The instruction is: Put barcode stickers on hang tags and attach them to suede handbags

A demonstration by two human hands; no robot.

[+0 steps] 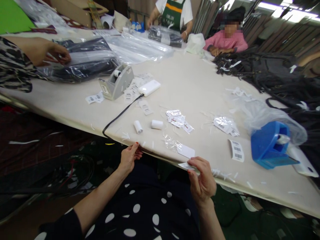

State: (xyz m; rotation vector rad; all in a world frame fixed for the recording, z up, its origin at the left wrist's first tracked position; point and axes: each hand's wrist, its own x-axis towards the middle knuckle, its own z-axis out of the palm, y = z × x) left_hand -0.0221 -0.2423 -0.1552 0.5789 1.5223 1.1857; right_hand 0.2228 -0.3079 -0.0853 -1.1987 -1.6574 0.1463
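My right hand (203, 181) pinches a small white printed label (186, 165) between thumb and fingers at the table's front edge. Just beyond it lies a blank white hang tag (185, 151) with a clear plastic loop. My left hand (130, 157) is at the same edge, further left, with thumb and forefinger pressed together; whether anything is between them is hidden. Two small white rolls, one upright-leaning (138, 127) and one lying (157, 124), are beyond that hand. A pile of printed hang tags (176, 119) sits between and beyond both hands.
A grey tape dispenser (118, 81) and a white power bank (149, 87) with a black cable are at left. A blue tape dispenser (268, 146) stands at right near a barcode label strip (236, 150). Black bags (277, 71) are heaped behind. Co-workers surround the table; one hand touches bagged goods (85, 60).
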